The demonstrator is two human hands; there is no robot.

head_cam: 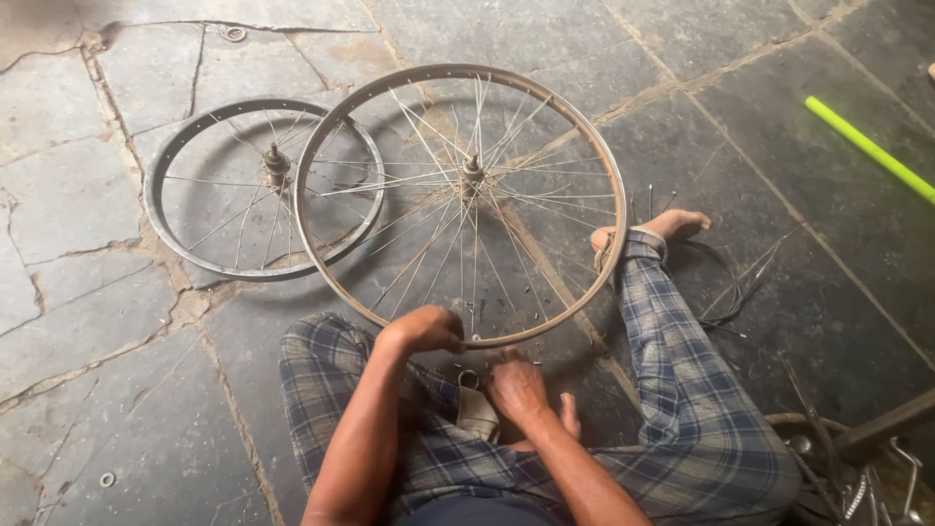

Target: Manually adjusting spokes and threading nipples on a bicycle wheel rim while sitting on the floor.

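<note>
A large spoked bicycle wheel rim (612,175) stands tilted in front of me, its lower edge resting between my knees. My left hand (424,328) is closed over the rim's lower edge. My right hand (514,385) sits just below the rim with fingers curled, and whether it holds something small is unclear. The wheel's hub (473,170) shows at the centre with thin spokes fanning out. I sit on the floor in checked trousers, one bare foot (672,226) stretched out to the right.
A second, smaller spoked wheel (156,195) lies flat on the stone floor at the left, partly behind the big one. Loose spokes and wire (740,282) lie by my right leg. A green stick (867,148) lies far right. Metal parts (847,468) crowd the lower right corner.
</note>
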